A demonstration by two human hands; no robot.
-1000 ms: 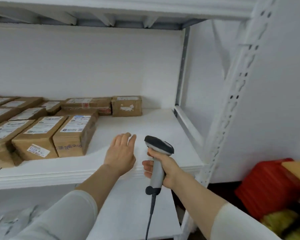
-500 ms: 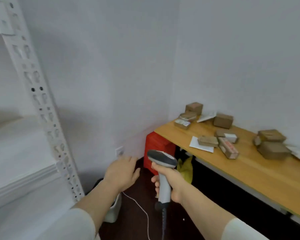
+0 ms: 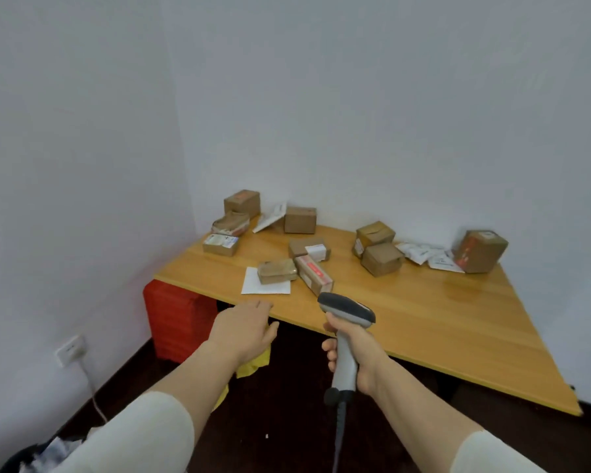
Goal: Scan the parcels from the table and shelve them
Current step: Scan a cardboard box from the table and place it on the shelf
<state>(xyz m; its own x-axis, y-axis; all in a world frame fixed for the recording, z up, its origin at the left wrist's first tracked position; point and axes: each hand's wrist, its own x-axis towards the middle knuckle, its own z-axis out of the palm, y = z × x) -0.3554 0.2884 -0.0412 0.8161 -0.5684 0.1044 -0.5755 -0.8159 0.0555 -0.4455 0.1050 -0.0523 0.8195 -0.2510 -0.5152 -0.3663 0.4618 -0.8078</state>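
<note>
A wooden table (image 3: 423,322) in the room's corner carries several brown cardboard parcels. Nearest me lie a flat parcel (image 3: 276,271) on a white envelope (image 3: 253,285) and a long parcel with a red label (image 3: 314,274). A cube parcel (image 3: 381,259) and a red-marked box (image 3: 479,250) sit farther right. My right hand (image 3: 352,349) grips a grey handheld scanner (image 3: 347,310) just in front of the table's near edge. My left hand (image 3: 244,327) is held out with relaxed fingers and nothing in it, close to that edge.
A red crate (image 3: 174,319) stands under the table's left end, with a yellow bag (image 3: 253,365) beside it. A wall socket (image 3: 69,349) with a white cable is low on the left wall. White mail bags (image 3: 423,252) lie among the far parcels.
My view has swung right from the shelf with stacked parcels to the table. Both hands kept their pose and now sit at the table's near edge.
</note>
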